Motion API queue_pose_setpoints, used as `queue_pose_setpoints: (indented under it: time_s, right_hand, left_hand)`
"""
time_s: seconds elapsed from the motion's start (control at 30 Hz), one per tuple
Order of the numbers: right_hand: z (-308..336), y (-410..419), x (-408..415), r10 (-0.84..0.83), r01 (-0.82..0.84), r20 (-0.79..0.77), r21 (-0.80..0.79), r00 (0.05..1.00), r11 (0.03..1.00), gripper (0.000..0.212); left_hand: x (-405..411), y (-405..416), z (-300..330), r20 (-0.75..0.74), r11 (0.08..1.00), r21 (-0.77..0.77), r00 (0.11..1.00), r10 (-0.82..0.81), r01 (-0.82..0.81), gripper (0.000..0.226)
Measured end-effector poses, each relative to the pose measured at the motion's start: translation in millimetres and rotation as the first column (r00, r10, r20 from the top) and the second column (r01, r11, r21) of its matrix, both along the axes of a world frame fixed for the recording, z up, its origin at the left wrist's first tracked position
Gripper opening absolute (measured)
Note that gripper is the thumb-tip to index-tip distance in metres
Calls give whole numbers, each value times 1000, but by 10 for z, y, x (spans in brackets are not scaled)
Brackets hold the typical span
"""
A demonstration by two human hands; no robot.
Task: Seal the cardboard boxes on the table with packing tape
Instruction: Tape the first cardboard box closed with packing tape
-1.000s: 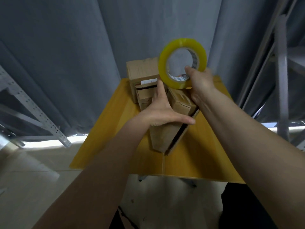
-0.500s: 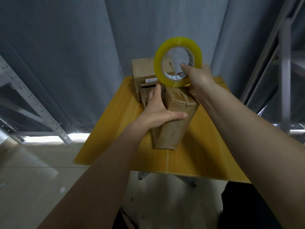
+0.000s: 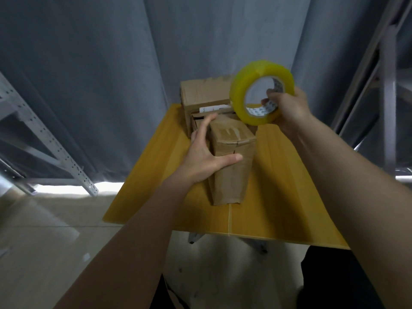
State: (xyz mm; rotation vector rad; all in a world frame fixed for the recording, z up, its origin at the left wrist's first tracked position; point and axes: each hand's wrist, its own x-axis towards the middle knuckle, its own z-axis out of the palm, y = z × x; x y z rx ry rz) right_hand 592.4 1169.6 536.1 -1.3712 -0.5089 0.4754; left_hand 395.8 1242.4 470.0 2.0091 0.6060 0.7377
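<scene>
A tall cardboard box (image 3: pixel 231 170) stands upright on the yellow table (image 3: pixel 278 188). My left hand (image 3: pixel 206 157) rests against its left side, fingers straight along the far side and thumb laid across the front face. My right hand (image 3: pixel 289 110) holds a yellow roll of packing tape (image 3: pixel 249 94) up in the air, above and to the right of the box top, with fingers curled through the core. Behind stand a bigger cardboard box (image 3: pixel 200 94) and a smaller box (image 3: pixel 198 121), partly hidden by my left hand and the tape.
Grey curtains hang behind the table. A perforated metal rack frame (image 3: pixel 44 139) leans at the left and another metal frame (image 3: pixel 388 108) stands at the right. The table's front edge (image 3: pixel 223 230) is near me, with pale floor below.
The tall box has been set upright and turned square to me. My right hand has carried the tape roll to the right and slightly up, away from the box top.
</scene>
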Motion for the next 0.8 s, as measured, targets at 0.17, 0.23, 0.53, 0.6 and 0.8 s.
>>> queue_pose_setpoints:
  time_s: [0.17, 0.23, 0.53, 0.6, 0.8]
  right_hand:
    - [-286, -20, -32, -26, 21, -111, -48, 994, 999, 18]
    - [-334, 11, -89, -12, 8, -164, -28, 986, 1000, 17]
    - [-351, 57, -149, -46, 48, -141, 13, 989, 999, 27]
    - [-372, 57, -177, -54, 59, -132, 30, 990, 998, 32]
    - [-445, 28, -134, -37, 40, -112, 25, 993, 999, 28]
  left_hand:
    - [-140, 64, -3, -50, 999, -50, 998, -23, 20, 104]
    - [-204, 90, 58, -125, 999, -38, 992, -19, 14, 111]
    - [-55, -24, 926, -764, 960, 187, 645, 9, 208, 139]
    - [77, -105, 982, -776, 946, 217, 630, 19, 239, 118]
    - [359, -47, 802, -740, 954, 293, 645, 190, 55, 104]
